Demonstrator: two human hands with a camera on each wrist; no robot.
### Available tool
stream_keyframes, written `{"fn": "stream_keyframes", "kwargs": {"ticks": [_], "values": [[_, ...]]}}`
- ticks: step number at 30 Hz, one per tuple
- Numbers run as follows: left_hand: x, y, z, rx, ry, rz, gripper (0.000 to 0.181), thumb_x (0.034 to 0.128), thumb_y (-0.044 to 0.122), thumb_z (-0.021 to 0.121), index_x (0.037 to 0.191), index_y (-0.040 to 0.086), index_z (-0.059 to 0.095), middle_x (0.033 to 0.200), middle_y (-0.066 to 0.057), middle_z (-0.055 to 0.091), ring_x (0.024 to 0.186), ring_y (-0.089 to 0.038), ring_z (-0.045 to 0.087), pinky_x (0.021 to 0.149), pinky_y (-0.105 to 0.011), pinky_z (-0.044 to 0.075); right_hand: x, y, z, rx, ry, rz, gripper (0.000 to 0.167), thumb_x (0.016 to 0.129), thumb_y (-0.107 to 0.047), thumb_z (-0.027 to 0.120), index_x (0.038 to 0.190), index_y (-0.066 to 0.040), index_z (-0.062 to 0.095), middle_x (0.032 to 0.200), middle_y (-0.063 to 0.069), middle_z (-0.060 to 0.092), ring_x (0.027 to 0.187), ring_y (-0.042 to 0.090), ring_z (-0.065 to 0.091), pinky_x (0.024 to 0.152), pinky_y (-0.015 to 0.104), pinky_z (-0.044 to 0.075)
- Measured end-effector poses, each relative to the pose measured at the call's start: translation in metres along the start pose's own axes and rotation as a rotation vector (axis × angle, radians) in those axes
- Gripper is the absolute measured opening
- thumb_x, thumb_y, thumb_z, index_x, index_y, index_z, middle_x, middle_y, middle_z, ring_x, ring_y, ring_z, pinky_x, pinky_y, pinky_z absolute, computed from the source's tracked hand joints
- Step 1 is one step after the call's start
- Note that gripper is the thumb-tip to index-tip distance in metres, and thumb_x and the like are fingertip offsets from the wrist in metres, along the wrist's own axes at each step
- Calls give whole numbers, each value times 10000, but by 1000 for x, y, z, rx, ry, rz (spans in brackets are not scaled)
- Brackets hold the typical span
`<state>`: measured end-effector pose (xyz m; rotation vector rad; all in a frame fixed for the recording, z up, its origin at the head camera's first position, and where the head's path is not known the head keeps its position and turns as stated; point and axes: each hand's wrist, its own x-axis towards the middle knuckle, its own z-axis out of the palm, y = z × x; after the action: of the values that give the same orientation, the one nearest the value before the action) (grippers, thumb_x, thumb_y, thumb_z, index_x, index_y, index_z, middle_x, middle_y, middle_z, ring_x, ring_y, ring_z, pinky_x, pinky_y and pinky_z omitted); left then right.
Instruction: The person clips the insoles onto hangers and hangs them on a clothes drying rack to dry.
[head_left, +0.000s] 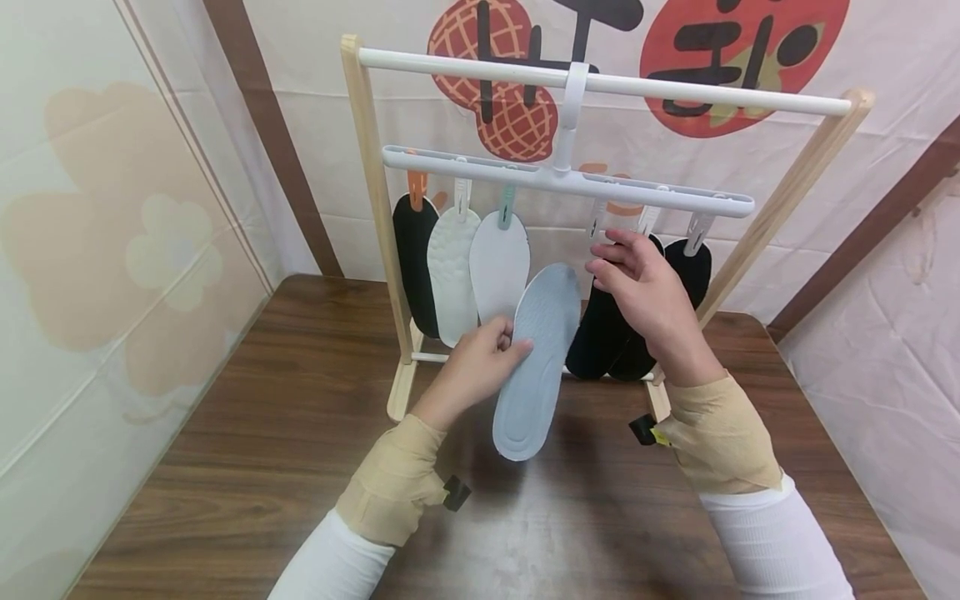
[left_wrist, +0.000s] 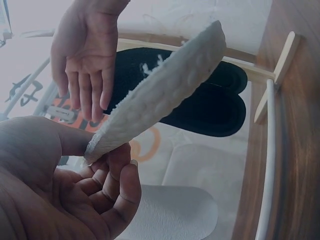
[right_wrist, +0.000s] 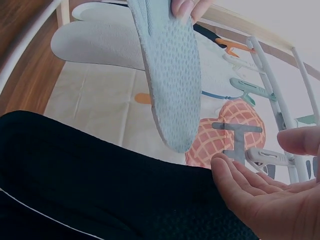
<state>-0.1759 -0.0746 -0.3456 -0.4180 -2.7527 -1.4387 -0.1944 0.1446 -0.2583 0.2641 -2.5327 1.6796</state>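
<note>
My left hand [head_left: 483, 362] pinches a light grey-blue insole [head_left: 536, 367] by its side edge, thumb on the front face. The left wrist view shows that insole's bumpy white back [left_wrist: 165, 85]. My right hand [head_left: 648, 292] holds nothing; its fingers are extended and the thumb stands apart in the right wrist view. Close to its fingertips hangs a grey clip [right_wrist: 270, 156] with no insole visible in it. Right beside this hand hang black insoles [right_wrist: 100, 175]. A white insole [head_left: 498, 262] hangs from a green clip [head_left: 507, 207] behind the held insole.
A pale hanger bar [head_left: 465, 167] hooks over the white rail [head_left: 712, 93] of a wooden-legged rack [head_left: 375, 192]. At its left end hang a black insole [head_left: 415, 267] and a bumpy white insole [head_left: 452, 275]. The rack stands on a brown wooden table [head_left: 285, 433] before a printed cloth [head_left: 300, 67].
</note>
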Motion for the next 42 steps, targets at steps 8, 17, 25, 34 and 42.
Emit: {"fn": "stream_keyframes", "kwargs": {"ticks": [8, 17, 25, 34, 42], "values": [[4, 3, -1, -7, 3, -4, 220, 1001, 275, 640, 1086, 73, 629, 857, -53, 641, 783, -215, 593, 691, -349, 486, 9, -3, 4, -30, 39, -12, 593, 1018, -240, 606, 1536, -89, 360, 1468, 135, 537, 1347, 248, 529, 1136, 446, 394], [6, 3, -1, -17, 11, 13, 210, 998, 275, 643, 1069, 78, 624, 823, -36, 631, 781, -209, 588, 701, -347, 482, 17, -10, 5, -104, 97, -17, 626, 1008, -256, 610, 1564, -136, 348, 1462, 118, 554, 1338, 242, 539, 1129, 442, 400], [9, 5, -2, -55, 4, 13, 204, 1001, 267, 644, 1074, 78, 618, 836, -50, 638, 777, -202, 591, 662, -322, 481, 27, -17, 8, -113, 99, -12, 645, 1004, -242, 603, 1581, -149, 329, 1502, 134, 512, 1349, 247, 532, 1130, 449, 402], [9, 8, -3, -66, 18, 33, 202, 998, 251, 648, 1080, 68, 624, 894, -64, 684, 799, -204, 617, 704, -335, 501, 38, -24, 13, -20, 88, 9, 512, 1022, -243, 542, 1507, -125, 426, 1362, 143, 607, 1213, 233, 601, 1110, 406, 424], [8, 10, -3, -84, 8, 28, 209, 1003, 248, 643, 1102, 64, 622, 939, -81, 706, 815, -203, 637, 718, -347, 525, 43, -27, 14, 145, 113, 26, 406, 1086, -226, 455, 1484, -148, 468, 1373, 134, 570, 1237, 202, 594, 1109, 358, 430]]}}
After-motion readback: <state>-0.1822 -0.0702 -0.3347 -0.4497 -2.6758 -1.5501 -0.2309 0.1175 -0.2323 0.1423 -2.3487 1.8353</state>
